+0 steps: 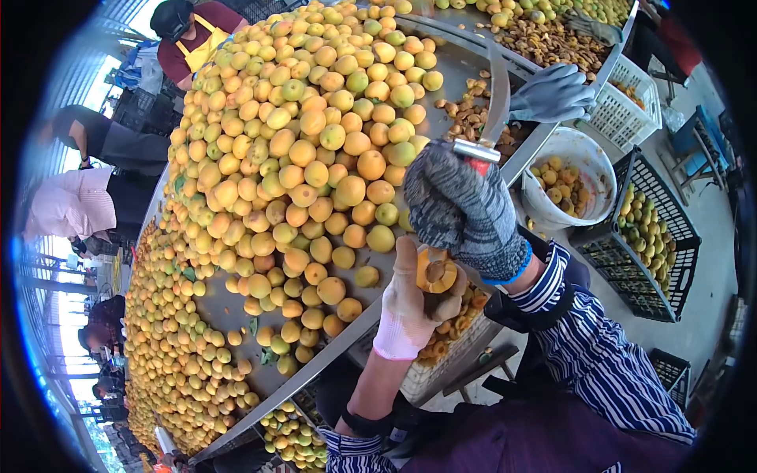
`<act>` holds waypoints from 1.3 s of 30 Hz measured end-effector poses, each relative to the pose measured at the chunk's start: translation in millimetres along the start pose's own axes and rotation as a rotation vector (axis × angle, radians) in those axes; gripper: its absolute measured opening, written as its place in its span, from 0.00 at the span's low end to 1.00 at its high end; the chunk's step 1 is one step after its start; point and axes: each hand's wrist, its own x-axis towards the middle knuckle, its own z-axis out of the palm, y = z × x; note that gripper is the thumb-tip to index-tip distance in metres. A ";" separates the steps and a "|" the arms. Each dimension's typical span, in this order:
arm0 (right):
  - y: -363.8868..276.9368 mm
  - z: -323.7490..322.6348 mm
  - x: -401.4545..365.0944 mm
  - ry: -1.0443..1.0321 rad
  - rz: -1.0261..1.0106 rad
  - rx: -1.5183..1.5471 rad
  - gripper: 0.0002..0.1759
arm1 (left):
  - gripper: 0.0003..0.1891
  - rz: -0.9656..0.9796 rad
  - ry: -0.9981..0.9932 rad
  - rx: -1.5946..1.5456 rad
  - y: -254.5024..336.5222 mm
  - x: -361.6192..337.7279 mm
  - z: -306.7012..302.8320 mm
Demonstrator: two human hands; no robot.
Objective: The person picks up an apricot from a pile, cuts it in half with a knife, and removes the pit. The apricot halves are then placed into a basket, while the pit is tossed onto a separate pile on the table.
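While its fingers curl round the sides and its thumb stands upright, the left hand (414, 303), in a thin pale glove with a pink cuff, is partly closed on one opened round orange fruit (436, 272) with a brownish centre.

Right hand (457, 205): grey knitted glove, blue hem; above and just beside the fruit, closed tightly on a red-handled knife with a metal collar (476, 151) and a long, curved steel blade (498, 94), pointing up and away from the left hand.

Handling, as judged: cradle the fruit by its sides without squeezing, since ripe flesh would likely bruise; keep the pale-gloved thumb out of the blade's path; make short turns from the wrist, edge away from the palm.

Beyond the left hand: heaped whole yellow-orange fruit (311, 122) on a grey metal surface (229, 303).
Below the left hand: a pale plastic basket (441, 372) of opened orange pieces (434, 352).
Beyond the right hand: small brown pieces (467, 120); a smooth grey glove (552, 94), whether worn cannot be told.
To the right hand's right: a white round bucket (552, 213) with fruit inside; past it, a black slatted crate (684, 236) of greenish fruit.
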 end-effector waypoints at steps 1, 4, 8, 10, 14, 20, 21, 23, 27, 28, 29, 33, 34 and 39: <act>-0.1 -4.0 -1.6 -0.128 0.006 0.002 0.12 | 0.28 0.029 0.010 -0.015 1.3 -1.2 -0.9; 11.5 7.7 -11.3 -0.057 -0.087 0.047 0.16 | 0.31 -0.021 0.031 0.020 2.1 -2.2 -4.5; 10.3 -7.7 -5.5 -0.409 -0.046 -0.242 0.16 | 0.40 -0.318 0.156 -0.225 -4.6 0.4 -19.0; 15.4 -8.4 -6.3 -0.434 -0.024 -0.148 0.16 | 0.35 0.084 -0.057 0.851 -20.2 -1.1 -34.3; 30.2 -5.7 -4.3 -0.329 0.012 0.081 0.23 | 0.33 0.343 -0.014 1.076 -25.1 -4.3 -35.7; 26.3 -15.6 8.6 -0.120 0.416 0.455 0.16 | 0.29 -0.033 0.056 0.263 -40.1 3.8 -32.5; 30.1 -13.9 10.0 -0.028 0.430 0.429 0.20 | 0.28 -0.033 0.114 0.204 -40.7 0.2 -28.5; 37.6 -25.1 13.2 -0.102 0.390 0.471 0.16 | 0.20 0.205 0.214 0.266 -45.8 2.5 -19.7; 17.0 -18.3 16.1 -0.008 0.259 0.334 0.14 | 0.24 -0.136 0.156 0.083 -11.0 7.0 -11.5; 9.1 -16.2 17.2 0.097 0.192 0.191 0.15 | 0.25 -0.029 0.162 0.007 -12.8 11.8 -15.5; 0.4 -17.2 16.1 0.116 0.149 -0.007 0.13 | 0.26 0.082 0.169 -0.065 -13.7 15.3 -20.8; 9.4 -35.3 20.2 -0.119 0.093 -1.009 0.13 | 0.18 0.352 0.411 0.181 -17.1 20.8 -24.8; 9.4 -21.1 5.7 -0.118 0.158 -1.102 0.13 | 0.12 0.621 0.460 0.396 -30.5 24.7 -30.7; 19.6 -34.0 2.8 -0.243 0.312 -0.948 0.14 | 0.11 0.549 0.386 0.187 -44.0 28.5 -28.1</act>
